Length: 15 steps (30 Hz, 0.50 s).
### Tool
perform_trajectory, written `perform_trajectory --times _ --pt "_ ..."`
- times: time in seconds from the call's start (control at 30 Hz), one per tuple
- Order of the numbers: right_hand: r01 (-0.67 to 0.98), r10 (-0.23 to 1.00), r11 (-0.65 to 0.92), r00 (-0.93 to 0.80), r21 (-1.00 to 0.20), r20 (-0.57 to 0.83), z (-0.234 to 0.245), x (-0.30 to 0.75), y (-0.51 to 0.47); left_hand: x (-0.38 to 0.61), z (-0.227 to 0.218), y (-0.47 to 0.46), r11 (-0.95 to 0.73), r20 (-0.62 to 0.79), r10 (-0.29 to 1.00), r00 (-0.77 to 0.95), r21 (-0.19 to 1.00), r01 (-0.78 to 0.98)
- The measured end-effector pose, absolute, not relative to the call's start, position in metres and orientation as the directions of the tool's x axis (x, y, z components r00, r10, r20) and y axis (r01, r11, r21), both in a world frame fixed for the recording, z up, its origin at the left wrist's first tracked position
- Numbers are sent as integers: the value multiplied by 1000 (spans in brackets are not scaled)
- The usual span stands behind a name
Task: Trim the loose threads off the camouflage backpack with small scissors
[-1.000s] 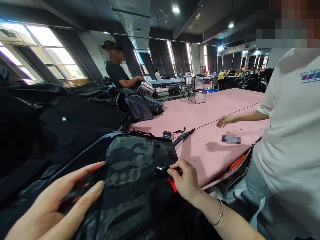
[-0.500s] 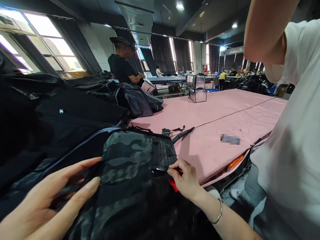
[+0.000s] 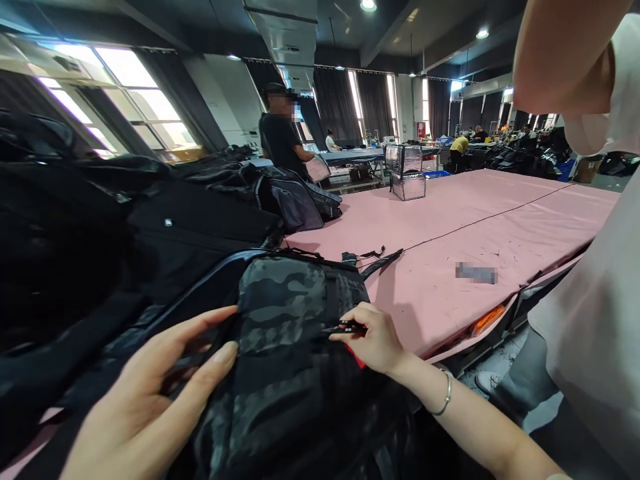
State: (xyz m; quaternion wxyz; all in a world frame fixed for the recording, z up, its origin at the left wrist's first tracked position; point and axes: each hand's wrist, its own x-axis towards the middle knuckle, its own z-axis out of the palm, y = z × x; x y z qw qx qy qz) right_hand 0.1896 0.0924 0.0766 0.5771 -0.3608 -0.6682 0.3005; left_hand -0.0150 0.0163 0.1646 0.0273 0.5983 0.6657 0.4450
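Camouflage backpack lies across the near end of the pink-covered table, its dark grey and black patterned front facing up, closed so that nothing inside it shows. On its left it rests against a heap of black bags; its loose straps trail onto the pink cover beyond it. Left hand lies flat on the backpack's left side, fingers stretched out and slightly spread, pressing on the fabric rather than clamped on anything. Right hand, with a thin bracelet at the wrist, has thumb and forefinger pinched together on a small black tool with red on it, whose tip touches the backpack's front panel near a vertical webbing strip; what kind of tool it is cannot be told. Farther up the table a dark blue-grey backpack leans on the black heap, and a silvery open-topped box stands alone, its contents hidden by its walls. A person in a white shirt stands just beside the table's right edge, one bare arm raised overhead. Another person in dark clothes stands at the far end, near the windows, holding a pale flat item
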Motion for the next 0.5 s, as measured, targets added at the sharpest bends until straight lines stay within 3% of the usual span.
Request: perform_trajectory --times 0.1,0.37,0.5 --pt "102 831 557 -58 -824 554 75 190 105 -3 171 12 -103 452 839 -303 679 727" --pt "-18 838 544 58 -839 542 56 191 107 1 170 -1 -169 469 849 -243 677 716" --pt "-44 793 608 -20 -793 609 41 200 94 0 166 -7 -184 483 843 -237 673 717"
